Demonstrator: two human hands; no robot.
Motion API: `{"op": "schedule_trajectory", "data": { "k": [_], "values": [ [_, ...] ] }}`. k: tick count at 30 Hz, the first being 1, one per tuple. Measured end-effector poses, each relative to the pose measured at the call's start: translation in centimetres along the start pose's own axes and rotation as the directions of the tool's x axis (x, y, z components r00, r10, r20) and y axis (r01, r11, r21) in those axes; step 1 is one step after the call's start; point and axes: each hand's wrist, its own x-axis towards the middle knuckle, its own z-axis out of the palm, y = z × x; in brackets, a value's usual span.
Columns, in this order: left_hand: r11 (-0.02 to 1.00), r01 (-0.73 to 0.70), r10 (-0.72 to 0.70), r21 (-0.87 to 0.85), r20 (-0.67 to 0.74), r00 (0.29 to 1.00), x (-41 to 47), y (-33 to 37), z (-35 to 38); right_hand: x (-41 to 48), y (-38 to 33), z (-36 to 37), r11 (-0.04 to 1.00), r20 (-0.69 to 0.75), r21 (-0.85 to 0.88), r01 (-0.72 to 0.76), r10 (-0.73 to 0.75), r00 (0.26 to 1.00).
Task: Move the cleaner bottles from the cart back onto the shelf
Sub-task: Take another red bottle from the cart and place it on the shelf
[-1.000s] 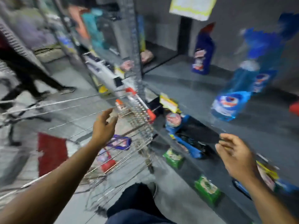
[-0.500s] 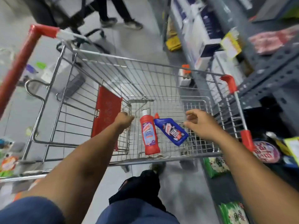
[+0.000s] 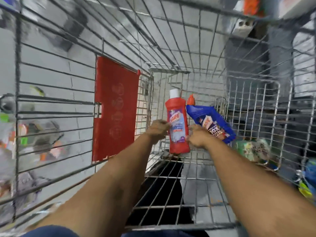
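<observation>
Forearms: both are stretched forward and down into the cart [image 3: 56, 106], bare, with a dark blue sleeve edge seen at the bottom of the view.
Left hand [image 3: 158, 130]: it is set against the left edge of the red bottle [image 3: 178, 127], fingers curled toward the label; whether the bottle is actually clasped cannot be told through the blur.
Right hand [image 3: 198, 138]: it is placed in the gap between the two bottles, touching the red bottle's right edge and lying over the lower left part of the blue bottle [image 3: 212, 124]; its grip cannot be told either.
Red bottle: it is seen lying on the wire floor of the cart, white cap pointed away, label turned up.
Blue bottle: it is laid just to the right of the red one, tilted, its orange cap touching or nearly touching the red bottle's shoulder.
Cart: a wire basket is seen from above, the bottles resting at its narrow far end.
Red flap [image 3: 116, 108]: a red plastic panel is fixed on the cart's left wall, left of the hands.
Green packets [image 3: 251, 149]: blurred packs are seen outside the mesh, to the right of the blue bottle.
</observation>
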Motion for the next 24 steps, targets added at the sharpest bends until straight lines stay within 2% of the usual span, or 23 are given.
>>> {"op": "schedule_trajectory", "data": {
  "k": [2,6,9,11,14,17,21,24],
  "values": [
    [1.0,-0.004,0.004,-0.012,0.03,1.0,0.3,-0.4,0.3,1.8,0.6,0.5,0.994,-0.063,0.098,-0.058,0.064,0.996],
    [0.998,0.015,-0.009,-0.061,0.09,0.996,0.6,-0.4,0.1,6.6,3.8,3.0,0.93,-0.049,0.36,-0.073,0.097,0.994],
    [0.995,0.021,-0.008,-0.1,0.126,0.992,-0.1,-0.1,-0.5,3.4,1.6,2.0,0.854,-0.078,0.512,-0.089,0.149,0.986],
    [0.994,0.017,-0.002,-0.11,0.135,0.991,-1.3,0.2,-0.9,1.8,0.6,1.2,0.809,-0.033,0.58,-0.098,0.143,0.989],
    [0.994,-0.028,0.04,-0.106,0.113,0.993,-3.4,0.8,-1.5,0.2,0.4,0.3,0.783,0.01,0.621,-0.042,0.046,0.999],
    [0.989,-0.106,0.113,-0.099,0.067,0.991,-5.8,1.8,-1.9,-1.7,0.0,-0.8,0.774,-0.045,0.631,0.049,-0.027,0.999],
    [0.956,-0.269,0.277,-0.116,0.062,0.959,-9.5,4.3,-1.3,-6.6,-0.7,-3.3,0.786,-0.221,0.577,0.221,-0.11,0.969],
    [0.894,-0.438,0.443,-0.096,0.048,0.895,-13.2,6.5,0.2,-11.1,-0.5,-4.5,0.778,-0.423,0.514,0.362,-0.138,0.896]
  ]
}}
